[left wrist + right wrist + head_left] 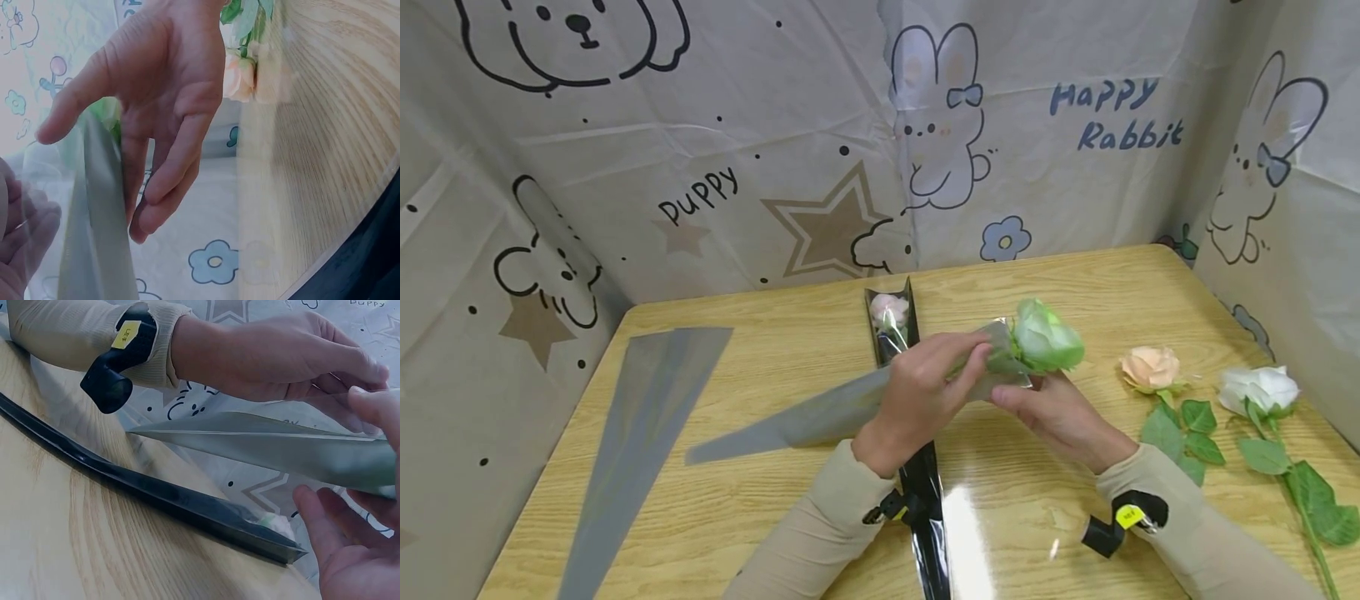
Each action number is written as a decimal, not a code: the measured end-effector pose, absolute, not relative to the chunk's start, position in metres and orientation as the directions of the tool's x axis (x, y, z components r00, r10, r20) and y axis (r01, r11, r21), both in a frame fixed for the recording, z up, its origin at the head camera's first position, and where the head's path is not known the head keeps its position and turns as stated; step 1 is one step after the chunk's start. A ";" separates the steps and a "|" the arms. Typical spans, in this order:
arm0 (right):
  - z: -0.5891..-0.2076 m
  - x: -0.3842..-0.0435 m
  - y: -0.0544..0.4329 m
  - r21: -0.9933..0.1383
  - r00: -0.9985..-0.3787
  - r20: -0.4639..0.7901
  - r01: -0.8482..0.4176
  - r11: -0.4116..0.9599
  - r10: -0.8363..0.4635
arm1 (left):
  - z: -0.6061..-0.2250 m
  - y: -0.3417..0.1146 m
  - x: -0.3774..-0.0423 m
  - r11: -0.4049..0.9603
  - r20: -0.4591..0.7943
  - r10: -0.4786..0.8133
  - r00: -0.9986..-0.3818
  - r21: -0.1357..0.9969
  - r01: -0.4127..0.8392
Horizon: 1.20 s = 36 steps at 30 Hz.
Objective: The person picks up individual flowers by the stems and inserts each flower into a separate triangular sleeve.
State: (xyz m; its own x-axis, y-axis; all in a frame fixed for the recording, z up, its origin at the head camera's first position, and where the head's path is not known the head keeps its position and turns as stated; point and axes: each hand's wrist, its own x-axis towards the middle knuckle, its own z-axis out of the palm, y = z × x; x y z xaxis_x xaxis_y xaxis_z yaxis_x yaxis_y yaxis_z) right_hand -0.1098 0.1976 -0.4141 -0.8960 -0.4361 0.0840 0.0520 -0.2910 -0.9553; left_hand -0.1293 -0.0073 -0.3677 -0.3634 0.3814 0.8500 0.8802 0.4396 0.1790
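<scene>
A pale green-and-white artificial rose (1047, 337) sticks out of the open end of a grey, see-through flower sleeve (842, 408), its stem inside. My left hand (922, 390) pinches the sleeve's upper film near the mouth with thumb and fingertips. From the other side, my right hand (1060, 417) holds the mouth right below the bloom, thumb in front and fingers behind. In the left wrist view the right hand (162, 106) spreads around the sleeve (103, 206). The right wrist view shows the sleeve (275, 450) tapering away between both hands.
Beneath my hands lies a black sleeve (922, 483) with a pink rose (889, 311) in it. Flat grey sleeves (647, 442) lie at left. A peach rose (1151, 367) and a white rose (1259, 390) with leafy stems lie at right. Printed cloth walls (820, 100) surround the table.
</scene>
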 end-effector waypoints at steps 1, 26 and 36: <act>-0.414 -0.110 0.198 -0.953 -0.896 0.083 0.056 -0.298 -0.436 | -0.368 -0.007 -0.129 0.442 0.847 0.381 -0.370 0.185 0.878; -0.421 -0.103 0.193 -1.000 -0.892 -0.003 -0.005 0.016 -0.452 | -0.365 -0.012 -0.128 0.534 0.630 0.426 -0.649 0.404 0.743; -0.419 -0.109 0.194 -0.998 -0.908 -0.006 0.029 -0.049 -0.419 | -0.358 -0.016 -0.130 0.545 0.720 0.385 -0.577 0.326 0.772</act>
